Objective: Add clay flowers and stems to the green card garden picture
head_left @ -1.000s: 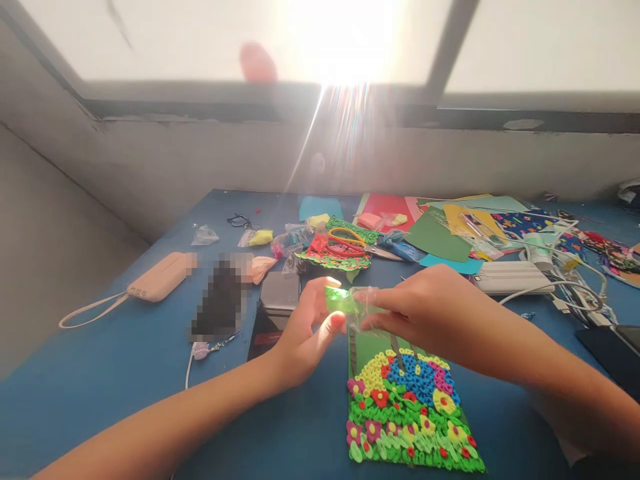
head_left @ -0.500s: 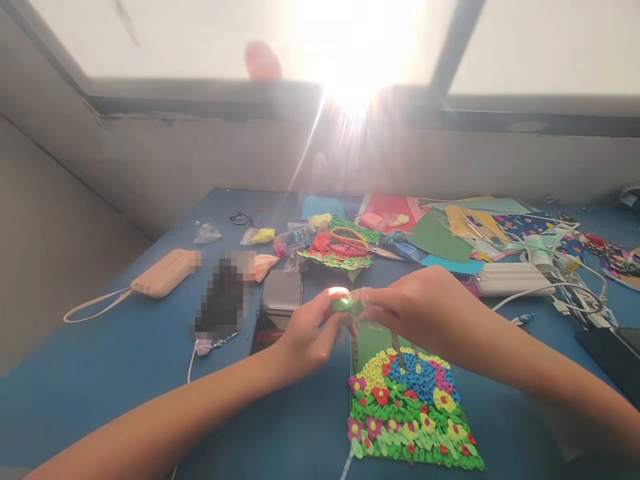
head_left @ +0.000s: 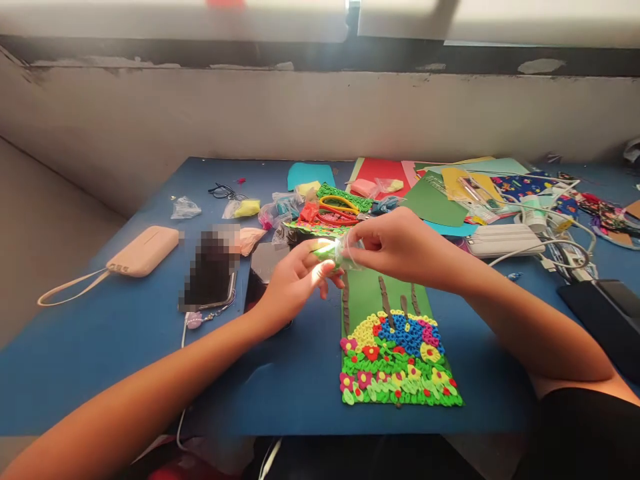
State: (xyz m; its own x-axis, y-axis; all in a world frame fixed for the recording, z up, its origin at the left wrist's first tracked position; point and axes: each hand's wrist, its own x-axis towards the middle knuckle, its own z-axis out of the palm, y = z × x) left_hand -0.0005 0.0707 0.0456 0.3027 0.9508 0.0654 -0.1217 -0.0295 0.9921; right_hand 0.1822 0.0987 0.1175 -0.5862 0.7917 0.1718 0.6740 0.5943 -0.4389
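A small clear plastic bag with green clay [head_left: 327, 253] in it is held between my two hands, above the top edge of a decorated card. My left hand [head_left: 301, 275] pinches the green end from the left. From the right, my right hand [head_left: 387, 243] grips the clear plastic end. Below them lies the green card [head_left: 367, 293], covered with clay flowers [head_left: 371, 353], green leaves, a blue patch [head_left: 405, 337], and brown strips like trunks [head_left: 385, 297]. My hands hide part of its top.
Scissors with red and yellow handles [head_left: 339, 212] lie behind my hands among bagged clay pieces. At left are a pink power bank [head_left: 144, 251] and a blurred phone [head_left: 207, 273]. Coloured paper sheets [head_left: 435, 200], a white power bank [head_left: 507, 240] and cables [head_left: 575, 263] fill the right side.
The view has tilted down, so the table's front edge shows and the sun glare is gone. My right fingers have shifted on the plastic; both hands stay on the bag.
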